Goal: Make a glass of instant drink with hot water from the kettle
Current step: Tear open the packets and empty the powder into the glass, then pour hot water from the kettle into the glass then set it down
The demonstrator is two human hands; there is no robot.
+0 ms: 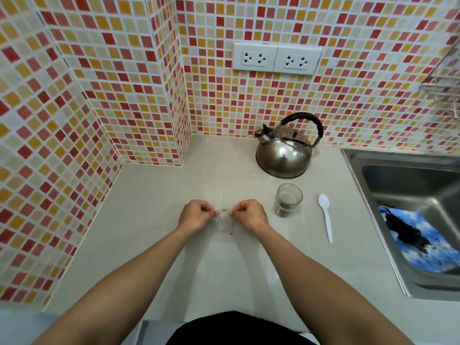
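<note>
1. We see the left hand (193,215) and the right hand (250,213) meeting just below the centre of the frame, above the pale countertop (154,220).
2. Both hands pinch the top edge of a small clear sachet (225,223): the left fingers grip its left corner, the right fingers its right corner, and the remaining fingers curl in towards the palms.
3. The sachet hangs between the two hands, with a few dark specks showing along its top and lower right edge; we cannot tell whether it is torn open.
4. The glass (288,200) stands upright to the right of the right hand, near it but apart, with a dark layer at its bottom.
5. The white plastic spoon (325,215) lies flat on the countertop just right of the glass, bowl towards the top of the frame, handle towards the bottom.
6. The steel kettle (285,153) with its black handle sits above the glass in the frame, close to the tiled wall (99,83), spout pointing left.
7. A double power socket (276,59) sits on the wall above the kettle.
8. At the right edge we see a steel sink (398,178) holding a blue and black cloth-like item (418,237).
</note>
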